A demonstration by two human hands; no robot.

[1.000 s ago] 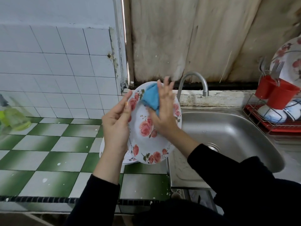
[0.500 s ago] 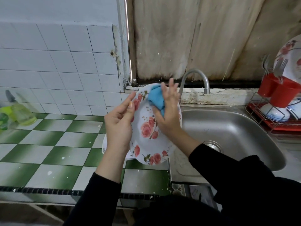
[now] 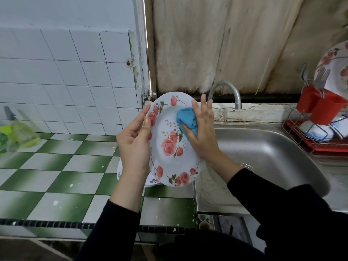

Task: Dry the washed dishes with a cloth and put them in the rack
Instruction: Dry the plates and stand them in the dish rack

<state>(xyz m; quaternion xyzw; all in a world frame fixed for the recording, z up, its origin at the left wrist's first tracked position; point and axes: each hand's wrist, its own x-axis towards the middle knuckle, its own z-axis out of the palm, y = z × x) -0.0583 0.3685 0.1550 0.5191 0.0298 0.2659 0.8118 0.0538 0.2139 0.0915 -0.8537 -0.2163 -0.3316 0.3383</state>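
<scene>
A white plate with pink roses (image 3: 169, 147) is held upright and tilted over the counter's edge beside the sink. My left hand (image 3: 134, 144) grips its left rim, thumb on the front. My right hand (image 3: 202, 132) presses a bunched blue cloth (image 3: 187, 119) against the plate's upper right face, fingers stretched upward. Another white plate (image 3: 120, 172) lies on the counter behind, mostly hidden. The red dish rack (image 3: 320, 142) stands at the far right with bowls in it.
A steel sink (image 3: 263, 153) with a curved tap (image 3: 226, 89) lies right of the plate. Red cutlery cups (image 3: 320, 108) with forks and a rose plate (image 3: 337, 63) stand in the rack. Green bottles (image 3: 20, 132) sit at the far left on the checkered counter (image 3: 56, 176).
The cloth and my right hand slid down from the plate's top rim toward its upper right face. The plate turned to face me more fully.
</scene>
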